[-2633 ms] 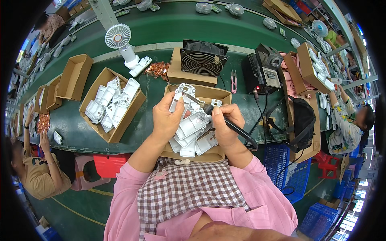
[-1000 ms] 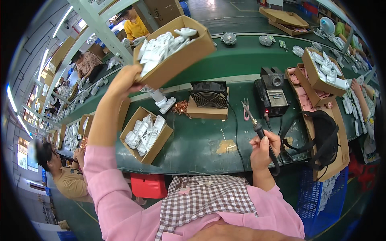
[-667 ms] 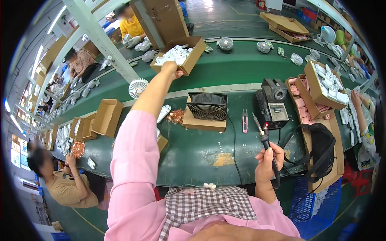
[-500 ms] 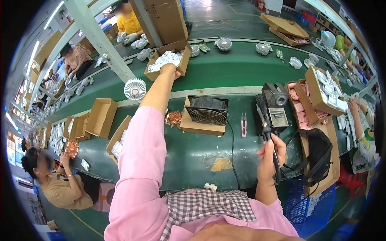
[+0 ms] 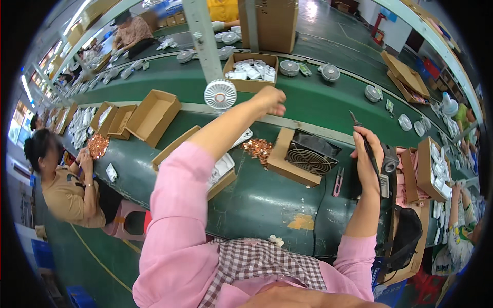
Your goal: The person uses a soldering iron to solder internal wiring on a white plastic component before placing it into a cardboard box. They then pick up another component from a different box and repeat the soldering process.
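Observation:
My left hand [image 5: 269, 101] hangs over the far edge of the bench, just in front of an open carton [image 5: 250, 86] of white plastic parts on the green belt. Its fingers are loosely bent and apart, and nothing shows in them. My right hand [image 5: 368, 159] is wrapped round a black soldering iron [image 5: 365, 142], whose tip points up and away. Beside that wrist is the soldering iron stand [image 5: 390, 163], partly hidden by my hand. Below my left forearm, another carton [image 5: 222, 186] holds white casings, and a pile of small copper-coloured pieces [image 5: 258, 149] lies close by.
A black fan [image 5: 312, 152] leans in a cardboard tray near pink-handled snips [image 5: 338, 182]. A white handheld fan [image 5: 220, 94] stands by the metal post [image 5: 204, 43]. Cartons of pink and white parts [image 5: 436, 172] crowd the right. A co-worker [image 5: 72, 179] sits at left.
My left hand has come away from the carton on the belt and drawn back toward the bench. My right hand has raised the soldering iron away from its stand. The view has swung left.

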{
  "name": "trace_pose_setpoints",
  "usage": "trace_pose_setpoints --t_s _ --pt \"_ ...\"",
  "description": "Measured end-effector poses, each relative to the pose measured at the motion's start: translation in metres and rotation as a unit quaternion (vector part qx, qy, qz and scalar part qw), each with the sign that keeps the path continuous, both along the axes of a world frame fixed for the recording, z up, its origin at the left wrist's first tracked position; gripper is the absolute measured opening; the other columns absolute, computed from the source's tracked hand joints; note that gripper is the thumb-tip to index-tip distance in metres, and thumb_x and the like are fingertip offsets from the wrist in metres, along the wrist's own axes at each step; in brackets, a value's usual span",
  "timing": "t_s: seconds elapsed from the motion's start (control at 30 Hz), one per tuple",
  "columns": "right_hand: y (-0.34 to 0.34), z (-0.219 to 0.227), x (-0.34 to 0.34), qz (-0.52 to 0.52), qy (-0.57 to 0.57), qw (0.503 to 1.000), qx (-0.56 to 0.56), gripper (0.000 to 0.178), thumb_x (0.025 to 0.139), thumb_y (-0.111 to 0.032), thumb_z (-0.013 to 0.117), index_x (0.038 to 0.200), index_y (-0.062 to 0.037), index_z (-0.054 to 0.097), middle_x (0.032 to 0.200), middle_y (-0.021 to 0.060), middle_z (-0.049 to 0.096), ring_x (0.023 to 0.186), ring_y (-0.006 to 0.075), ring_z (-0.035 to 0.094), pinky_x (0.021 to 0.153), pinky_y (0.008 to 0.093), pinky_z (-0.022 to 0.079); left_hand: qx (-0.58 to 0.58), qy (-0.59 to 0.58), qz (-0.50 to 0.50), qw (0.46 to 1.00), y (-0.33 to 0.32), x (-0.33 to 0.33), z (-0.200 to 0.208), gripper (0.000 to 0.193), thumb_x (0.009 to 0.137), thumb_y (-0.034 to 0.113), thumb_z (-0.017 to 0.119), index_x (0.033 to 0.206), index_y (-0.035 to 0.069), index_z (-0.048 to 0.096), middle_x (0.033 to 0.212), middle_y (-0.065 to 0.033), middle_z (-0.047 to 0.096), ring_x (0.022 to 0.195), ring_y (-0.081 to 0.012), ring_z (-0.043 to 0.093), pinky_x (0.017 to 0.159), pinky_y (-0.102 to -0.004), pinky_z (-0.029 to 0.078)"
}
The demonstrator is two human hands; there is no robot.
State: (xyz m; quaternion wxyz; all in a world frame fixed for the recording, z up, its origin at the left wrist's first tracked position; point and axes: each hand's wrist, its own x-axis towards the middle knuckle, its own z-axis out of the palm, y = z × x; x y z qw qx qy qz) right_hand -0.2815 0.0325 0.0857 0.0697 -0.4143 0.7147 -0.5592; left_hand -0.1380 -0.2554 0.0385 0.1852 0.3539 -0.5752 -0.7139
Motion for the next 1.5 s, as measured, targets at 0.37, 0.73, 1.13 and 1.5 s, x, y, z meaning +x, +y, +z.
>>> trace_pose_setpoints --t_s 0.37,0.73,1.13,1.5 --pt "-0.049 -0.018 -0.035 0.068 0.018 0.994 0.080 0.024 0.088 -0.025 0.063 0.100 -0.0044 0.066 0.082 0.0042 0.057 0.058 0.0103 0.053 0.053 0.0247 0.044 -0.554 -0.573 0.136 0.589 -0.028 0.323 0.013 0.030 0.082 0.031 0.063 0.091 0.002 0.068 0.093 -0.0196 0.067 0.084 -0.0353 0.066 0.073 -0.0422 0.053" --pt "-0.052 -0.003 -0.015 0.053 0.016 0.994 0.094 0.023 0.089 -0.025 0.063 0.098 -0.0048 0.067 0.072 -0.0004 0.058 0.058 0.0087 0.053 0.053 0.0245 0.044 -0.510 -0.521 0.247 0.638 -0.045 0.396 -0.048 0.024 0.078 0.024 0.069 0.087 0.002 0.067 0.086 -0.0227 0.066 0.084 -0.0389 0.065 0.075 -0.0456 0.053" --pt "0.048 0.040 0.088 -0.040 0.041 0.963 -0.263 0.029 0.092 -0.011 0.059 0.118 0.0018 0.056 0.079 0.0024 0.058 0.054 0.0030 0.047 0.048 0.0162 0.034 -0.733 -0.209 0.084 0.642 0.198 0.384 0.075 0.018 0.060 -0.006 0.056 0.078 -0.001 0.055 0.078 -0.0161 0.058 0.077 -0.0359 0.058 0.066 -0.0413 0.049" --pt "0.131 -0.005 0.120 -0.071 0.045 0.910 -0.407 0.015 0.089 0.000 0.054 0.103 0.0001 0.052 0.070 0.0058 0.051 0.046 0.0072 0.041 0.041 0.0177 0.031 -0.691 -0.162 -0.317 0.630 0.304 0.276 0.004 0.016 0.074 0.020 0.062 0.075 0.007 0.054 0.080 -0.0052 0.056 0.082 -0.0203 0.055 0.063 -0.0305 0.048"
